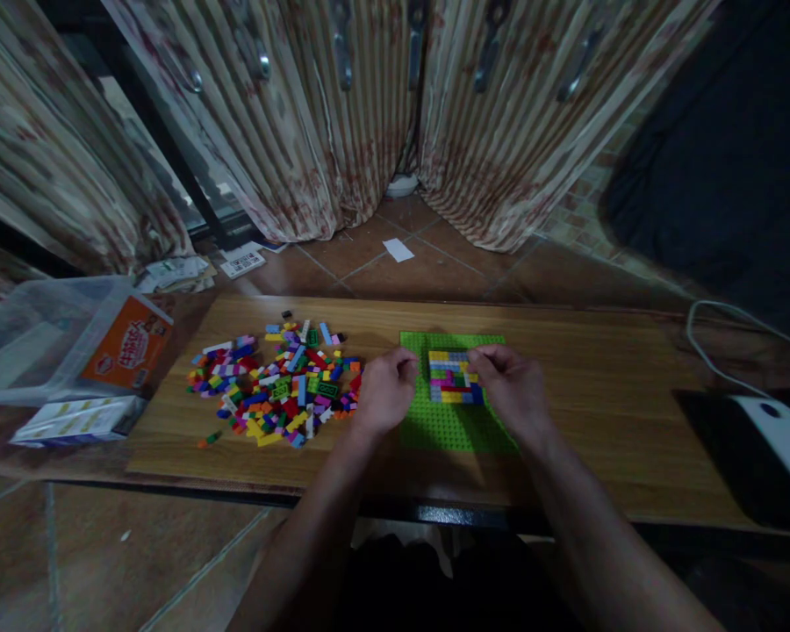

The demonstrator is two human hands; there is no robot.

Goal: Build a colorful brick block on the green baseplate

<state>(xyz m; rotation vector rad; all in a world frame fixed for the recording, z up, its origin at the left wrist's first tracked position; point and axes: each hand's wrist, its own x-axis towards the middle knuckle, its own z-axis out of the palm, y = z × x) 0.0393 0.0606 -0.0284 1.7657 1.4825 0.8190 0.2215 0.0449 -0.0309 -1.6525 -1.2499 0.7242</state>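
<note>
A green studded baseplate (427, 430) lies on the wooden table. On it is a flat rectangle of joined toy building bricks (448, 379) in yellow, blue, grey, pink, red and green. My right hand (514, 386) has thumb and forefinger pinched at the rectangle's upper right corner; whatever is between those fingertips is hidden. Over the baseplate's left edge, my left hand (387, 391) is closed with its fingers curled in, just left of the joined bricks. I cannot make out what it holds, if anything. A large pile of loose bricks (290, 382) spreads to its left.
The wooden table (606, 395) extends to both sides. At left stand a clear plastic bin (53, 325) with an orange label and a flat box (79, 420). A black-and-white item (773, 439) with a white cable (730, 307) is at right. Curtains (316, 132) hang behind.
</note>
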